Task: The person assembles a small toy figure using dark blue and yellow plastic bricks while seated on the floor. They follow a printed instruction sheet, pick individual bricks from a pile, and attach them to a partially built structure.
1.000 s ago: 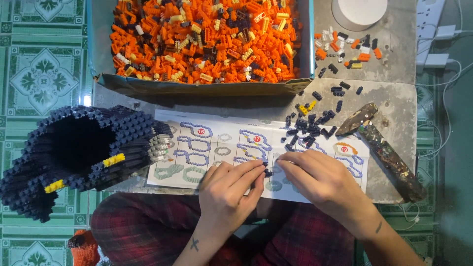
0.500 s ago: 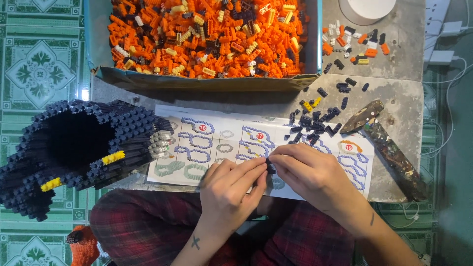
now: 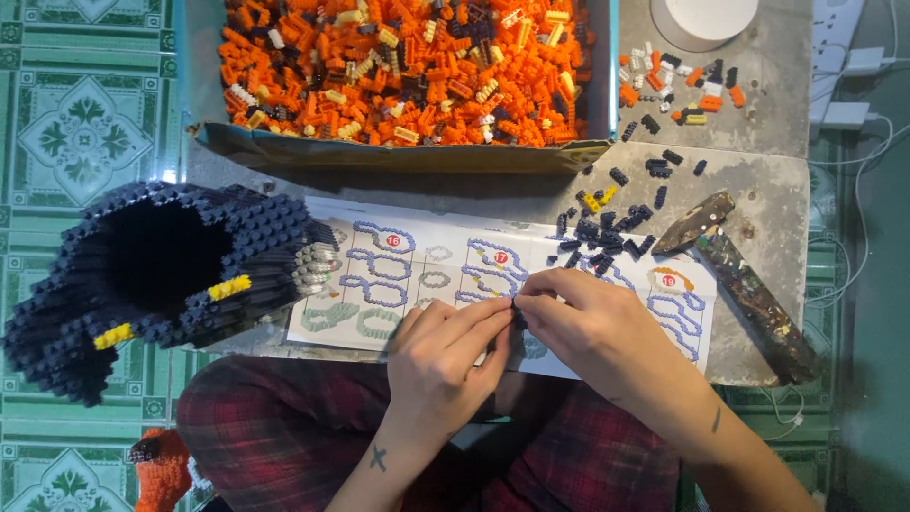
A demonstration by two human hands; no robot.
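- Left hand (image 3: 438, 365) lay over the lower edge of the instruction sheet (image 3: 417, 275), fingers curled narrow, thumb and forefinger pinched at a small dark brick piece (image 3: 517, 313).
- Right hand (image 3: 586, 327) met the left one at the fingertips; its thumb and forefinger were closed on the same dark piece. The piece was mostly hidden between the two hands, so its shape could not be told.
- The dark piece was held just above the sheet, near its middle, in front of the person's lap.
- The sheet lay flat on the desk (image 3: 758, 190), printed with blue outline figures and small red round marks.
- A loose pile of dark bricks (image 3: 602, 237) sat on the sheet's upper right part, just beyond the right hand, with one yellow brick (image 3: 594, 200) at its top edge.
- A large hollow model of dark bricks (image 3: 161, 275) with two yellow stripes stood at the left, overhanging the desk edge and touching the sheet's left end.
- A cardboard tray (image 3: 398, 156) filled with mostly orange bricks occupied the far side of the desk.
- Small mixed heap of orange, white and black bricks (image 3: 678, 81) lay right of the tray, near a white round object (image 3: 701, 19).
- A paint-spattered hammer (image 3: 744, 280) lay at the desk's right, just beside the sheet's right corner.
- Red plaid trousers (image 3: 284, 436) were visible below the hands; green patterned floor tiles (image 3: 85, 123) at the left.
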